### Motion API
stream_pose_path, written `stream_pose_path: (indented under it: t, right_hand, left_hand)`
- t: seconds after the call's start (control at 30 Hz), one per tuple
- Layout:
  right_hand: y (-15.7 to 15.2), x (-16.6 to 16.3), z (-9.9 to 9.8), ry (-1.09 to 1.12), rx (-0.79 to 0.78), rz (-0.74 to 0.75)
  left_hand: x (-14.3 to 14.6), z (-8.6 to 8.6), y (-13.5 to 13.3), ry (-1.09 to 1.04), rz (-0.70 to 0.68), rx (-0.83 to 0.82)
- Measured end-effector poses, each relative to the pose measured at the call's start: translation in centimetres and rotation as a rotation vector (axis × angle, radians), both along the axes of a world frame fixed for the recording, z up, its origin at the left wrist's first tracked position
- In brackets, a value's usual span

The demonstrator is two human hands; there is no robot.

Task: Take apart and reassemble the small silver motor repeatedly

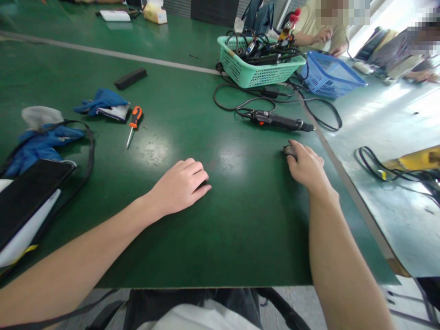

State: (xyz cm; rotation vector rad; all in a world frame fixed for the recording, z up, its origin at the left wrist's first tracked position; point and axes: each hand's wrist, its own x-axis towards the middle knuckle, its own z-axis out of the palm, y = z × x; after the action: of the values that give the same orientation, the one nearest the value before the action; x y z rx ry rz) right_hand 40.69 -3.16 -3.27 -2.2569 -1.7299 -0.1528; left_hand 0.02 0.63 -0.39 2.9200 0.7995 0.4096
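My right hand is closed around a small dark grey object near the right side of the green table. Only the object's far end shows past my thumb and fingers, so its kind is unclear. My left hand rests on the table with curled fingers. A dark patch shows between its thumb and forefinger; whether that is an object or shadow I cannot make out. Beyond my right hand lies a black electric screwdriver with its cord. An orange-handled screwdriver lies farther left.
Blue gloves and a black bar lie at left, near a black flat device on papers. A green basket full of cords and tools stands at the back beside a blue basket. Other people sit at far right.
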Motion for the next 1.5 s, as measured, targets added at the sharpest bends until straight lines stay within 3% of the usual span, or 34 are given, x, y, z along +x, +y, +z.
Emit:
stream_pose_path:
  t: [0.17,0.3,0.63,0.77,0.9,1.07,1.4,1.5]
  right_hand:
    - [0.1,0.2,0.1,0.039,0.023,-0.077]
    - [0.3,-1.6,0.5,0.099,0.043,-0.022]
    - [0.0,-14.7,1.3,0.187,0.049,0.508]
    - [-0.6,-17.5,1.7,0.199,0.033,0.663]
    - [-0.9,-17.6,1.9,0.216,0.041,0.722]
    - [-1.0,-16.7,2.2,0.240,0.038,0.761]
    - [-1.9,-13.1,4.0,0.213,-0.130,0.571]
    - [-2.1,-13.0,4.5,0.203,-0.143,0.614]
  left_hand:
    - [0.0,0.1,0.0,-0.005,-0.004,-0.009]
    - [0.1,0.1,-0.1,0.000,0.000,-0.008]
    - [0.2,0.1,-0.1,-0.011,0.021,-0.013]
    - [0.2,0.2,-0.2,-0.077,0.073,0.007]
    - [0.2,0.4,-0.4,-0.155,0.084,0.038]
    - [0.2,0.1,-0.3,-0.094,0.020,-0.015]
    - [0.2,-0.2,-0.1,-0.081,0.041,-0.074]
    - [0.1,-0.2,-0.1,-0.071,0.047,-0.083]
